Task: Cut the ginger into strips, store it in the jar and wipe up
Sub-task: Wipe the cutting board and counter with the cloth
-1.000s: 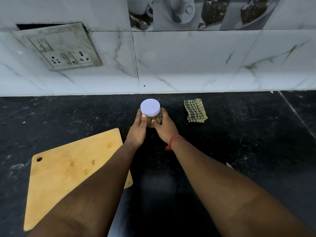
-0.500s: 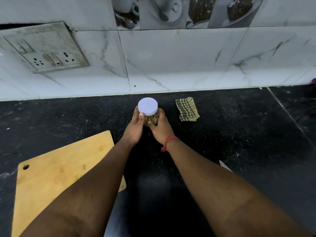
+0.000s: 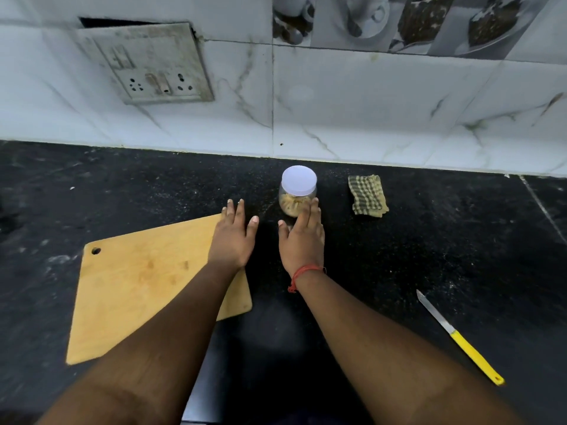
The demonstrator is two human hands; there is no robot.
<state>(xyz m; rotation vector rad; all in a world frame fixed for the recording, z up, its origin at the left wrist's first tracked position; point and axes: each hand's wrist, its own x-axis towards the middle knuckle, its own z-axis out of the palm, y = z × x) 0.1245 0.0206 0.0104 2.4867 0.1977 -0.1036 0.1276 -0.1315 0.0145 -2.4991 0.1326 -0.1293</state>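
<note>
A small clear jar (image 3: 296, 194) with a white lid stands upright near the back of the black counter, with pale ginger strips inside. My left hand (image 3: 234, 237) hovers open, fingers straight, to the left of the jar and apart from it, over the far corner of the wooden cutting board (image 3: 138, 286). My right hand (image 3: 302, 240) is open too, just in front of the jar; its fingertips overlap the jar's lower right side, and I cannot tell if they touch. A checked cloth (image 3: 367, 195) lies folded to the jar's right.
A knife (image 3: 460, 337) with a yellow handle lies on the counter at the right, blade pointing away. The marble-tiled wall (image 3: 368, 111) rises behind the jar, with a socket plate (image 3: 147, 65) at upper left. Pale specks dot the black counter (image 3: 460, 240).
Both hands have let go of the jar and drawn back toward me, fingers now straight. The view has dropped, bringing the knife into sight.
</note>
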